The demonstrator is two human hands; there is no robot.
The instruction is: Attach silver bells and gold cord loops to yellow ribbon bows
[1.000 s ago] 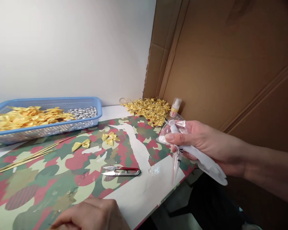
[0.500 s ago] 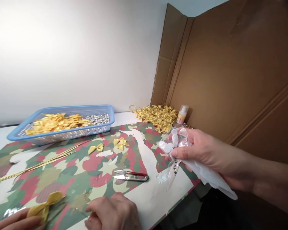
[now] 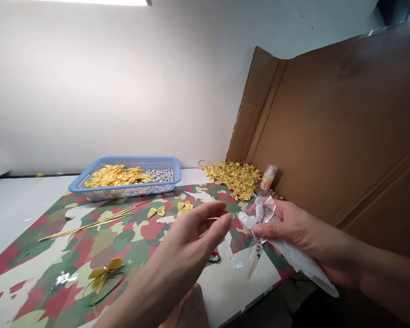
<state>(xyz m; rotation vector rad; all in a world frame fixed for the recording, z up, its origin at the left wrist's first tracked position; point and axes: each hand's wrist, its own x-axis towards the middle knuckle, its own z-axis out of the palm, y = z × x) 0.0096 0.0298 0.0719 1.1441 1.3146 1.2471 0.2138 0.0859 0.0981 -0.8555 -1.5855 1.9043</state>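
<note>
My left hand [image 3: 191, 241] reaches rightward over the table, holding nothing, with thumb and fingers apart. Its fingertips are close to a clear plastic bag [image 3: 241, 260] with white pieces inside and black lettering. Another person's hand [image 3: 290, 223], coming from the right, pinches that bag along with a whitish sheet-like piece [image 3: 307, 259]. Behind my left forearm only a patch of my right hand [image 3: 191, 307] shows at the table edge; its fingers are hidden. A yellow ribbon bow [image 3: 102, 274] with a thin dark strand lies at lower left.
A blue basket [image 3: 125, 191] holds yellow bows and silvery pieces. Thin golden strands [image 3: 99, 223] and two bows [image 3: 157, 211] lie on the patterned sheet. Thread snips [image 3: 214, 258] are mostly covered by my hand. A yellow bow pile [image 3: 237, 178] and bottle [image 3: 268, 176] stand by the cardboard [image 3: 345, 136].
My left hand has let go of the yellow bow at lower left and moved right toward the bag. The view has tilted up and left. The other person's hand keeps its hold on the bag.
</note>
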